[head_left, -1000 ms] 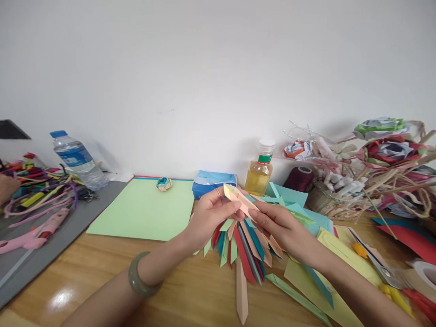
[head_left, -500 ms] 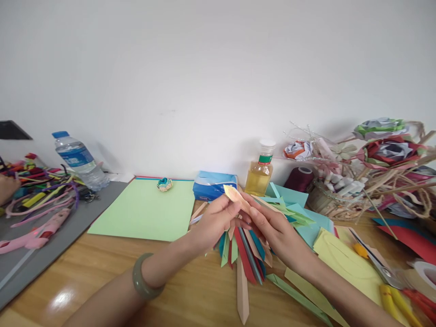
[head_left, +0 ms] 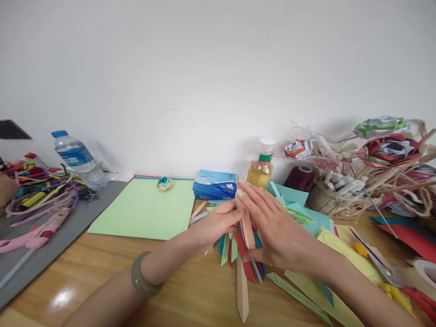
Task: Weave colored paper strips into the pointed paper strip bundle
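A folded peach paper strip [head_left: 247,229] stands nearly upright between my hands at the middle of the head view. My left hand [head_left: 218,223] pinches its left edge between thumb and fingers. From the right, my right hand [head_left: 277,227] leans against the strip with its fingers stretched out and its thumb apart; its palm side is hidden. Beneath both hands lies a fanned pile of coloured folded strips [head_left: 233,249] in red, green, teal and grey. One long peach strip [head_left: 243,290] points from the pile toward me.
Behind sit a blue tissue pack [head_left: 214,185] and a bottle of yellow liquid [head_left: 260,170]. Light green sheets [head_left: 146,209] lie left, with a small paper flower [head_left: 164,183]. Scissors [head_left: 374,261] rest right. Another person's hand [head_left: 8,190] touches pipe cleaners at far left.
The peach strip has turned from lying slanted in both hands to nearly upright. My right hand has opened its fingers and spread them along the strip's right side.
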Tool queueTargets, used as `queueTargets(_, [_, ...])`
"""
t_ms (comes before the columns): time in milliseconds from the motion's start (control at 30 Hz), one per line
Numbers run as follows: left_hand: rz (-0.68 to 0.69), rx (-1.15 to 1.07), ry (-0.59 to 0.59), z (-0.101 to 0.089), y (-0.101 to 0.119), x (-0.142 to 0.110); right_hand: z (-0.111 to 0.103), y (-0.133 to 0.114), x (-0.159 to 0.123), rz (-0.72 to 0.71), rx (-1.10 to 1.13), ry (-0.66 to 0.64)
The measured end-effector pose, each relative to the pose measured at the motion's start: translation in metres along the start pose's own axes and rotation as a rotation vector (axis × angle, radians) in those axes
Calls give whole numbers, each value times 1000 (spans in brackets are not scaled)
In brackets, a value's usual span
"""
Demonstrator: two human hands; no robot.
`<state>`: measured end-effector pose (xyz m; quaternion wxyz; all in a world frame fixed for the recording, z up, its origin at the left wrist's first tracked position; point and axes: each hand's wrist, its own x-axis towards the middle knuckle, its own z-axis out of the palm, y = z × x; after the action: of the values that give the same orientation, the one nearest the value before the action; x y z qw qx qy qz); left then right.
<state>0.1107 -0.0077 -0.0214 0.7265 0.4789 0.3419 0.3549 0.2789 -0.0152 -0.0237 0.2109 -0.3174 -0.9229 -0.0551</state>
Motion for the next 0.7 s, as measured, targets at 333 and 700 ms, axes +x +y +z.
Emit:
queueTargets(333, [-57, 56, -31, 1, 1, -2, 2, 1, 0, 5, 39, -9])
queueTargets(700, [-70, -24, -84, 1, 0, -1, -2, -3, 0, 131, 261, -96])
